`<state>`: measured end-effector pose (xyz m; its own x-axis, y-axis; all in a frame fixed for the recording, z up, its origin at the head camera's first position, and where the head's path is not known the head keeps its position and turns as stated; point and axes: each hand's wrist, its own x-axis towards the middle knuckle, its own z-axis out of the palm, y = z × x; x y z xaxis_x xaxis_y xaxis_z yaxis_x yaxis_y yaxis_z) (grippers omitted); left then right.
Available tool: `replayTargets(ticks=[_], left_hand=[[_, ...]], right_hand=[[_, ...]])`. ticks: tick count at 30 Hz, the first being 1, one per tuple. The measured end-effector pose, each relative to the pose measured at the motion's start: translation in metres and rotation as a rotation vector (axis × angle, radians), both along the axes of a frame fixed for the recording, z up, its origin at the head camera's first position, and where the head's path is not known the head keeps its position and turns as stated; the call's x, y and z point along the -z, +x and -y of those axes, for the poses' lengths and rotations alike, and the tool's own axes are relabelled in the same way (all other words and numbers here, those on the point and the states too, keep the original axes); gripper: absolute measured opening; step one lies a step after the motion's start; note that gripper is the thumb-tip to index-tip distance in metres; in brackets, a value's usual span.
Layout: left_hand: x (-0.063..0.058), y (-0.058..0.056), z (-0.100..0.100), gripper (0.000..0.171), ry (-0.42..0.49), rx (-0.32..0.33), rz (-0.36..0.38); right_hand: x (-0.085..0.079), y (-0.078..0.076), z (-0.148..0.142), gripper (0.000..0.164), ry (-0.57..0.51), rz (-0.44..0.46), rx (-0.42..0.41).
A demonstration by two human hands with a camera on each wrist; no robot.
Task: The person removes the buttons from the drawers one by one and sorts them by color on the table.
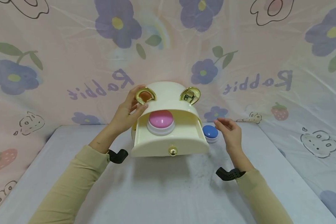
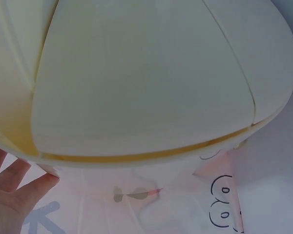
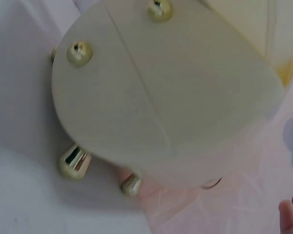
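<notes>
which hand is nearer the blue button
Right. The right hand is just beside the blue button, fingers near its upper right edge; the left hand is across the cream box, at its left gold ear.

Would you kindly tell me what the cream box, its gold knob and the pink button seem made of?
Cream box: probably plastic, glossy, with smooth moulded curves and thin seams. Gold knob: polished metal or plated plastic, unclear which; bright reflections. Pink button: likely glossy plastic; smooth, shiny dome.
</notes>
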<state>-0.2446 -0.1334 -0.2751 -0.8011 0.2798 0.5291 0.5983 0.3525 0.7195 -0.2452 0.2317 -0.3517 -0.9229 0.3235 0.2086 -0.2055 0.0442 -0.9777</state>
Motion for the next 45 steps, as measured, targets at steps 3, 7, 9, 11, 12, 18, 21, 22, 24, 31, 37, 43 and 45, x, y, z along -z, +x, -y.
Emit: replayTargets(ticks=[3, 7, 9, 11, 12, 18, 21, 22, 24, 31, 37, 43, 45], left_hand=[[0.0, 0.0, 0.0, 0.057, 0.0, 0.001, 0.002], [-0.001, 0.0, -0.001, 0.057, 0.002, 0.006, 0.005], [-0.001, 0.001, -0.001, 0.057, 0.001, 0.005, 0.006], [-0.001, 0.001, -0.001, 0.057, 0.0, 0.004, 0.006], [-0.001, 0.001, -0.001, 0.057, -0.001, 0.003, 0.006], [-0.001, 0.002, 0.0, 0.057, -0.005, 0.0, 0.006], [-0.001, 0.002, 0.0, 0.057, -0.007, -0.002, 0.006], [-0.001, 0.002, 0.0, 0.057, -0.007, -0.001, 0.005], [-0.001, 0.001, 0.0, 0.057, -0.004, -0.001, 0.005], [-0.001, 0.001, 0.0, 0.057, 0.002, 0.006, 0.005], [-0.001, 0.0, 0.0, 0.057, -0.001, 0.005, 0.006], [-0.001, 0.001, 0.0, 0.057, -0.005, 0.003, 0.008], [-0.001, 0.002, -0.001, 0.057, -0.003, 0.004, 0.01]], right_hand=[[-0.011, 0.006, 0.007, 0.016, -0.061, -0.062, -0.029], [-0.026, 0.015, 0.015, 0.01, -0.103, -0.131, -0.071], [-0.033, 0.02, 0.019, 0.008, -0.115, -0.159, -0.103], [-0.039, 0.024, 0.022, 0.008, -0.117, -0.174, -0.139], [-0.042, 0.026, 0.024, 0.008, -0.118, -0.183, -0.157], [-0.057, 0.036, 0.037, 0.008, -0.093, -0.223, -0.248], [-0.062, 0.04, 0.044, 0.009, -0.078, -0.237, -0.271], [-0.063, 0.04, 0.045, 0.009, -0.069, -0.238, -0.277], [-0.065, 0.042, 0.049, 0.009, -0.052, -0.233, -0.288], [-0.073, 0.045, 0.057, 0.013, 0.063, -0.198, -0.356], [-0.082, 0.049, 0.064, 0.023, 0.185, -0.166, -0.456], [-0.092, 0.054, 0.072, 0.029, 0.329, -0.087, -0.553], [-0.094, 0.054, 0.076, 0.032, 0.383, -0.052, -0.579]])
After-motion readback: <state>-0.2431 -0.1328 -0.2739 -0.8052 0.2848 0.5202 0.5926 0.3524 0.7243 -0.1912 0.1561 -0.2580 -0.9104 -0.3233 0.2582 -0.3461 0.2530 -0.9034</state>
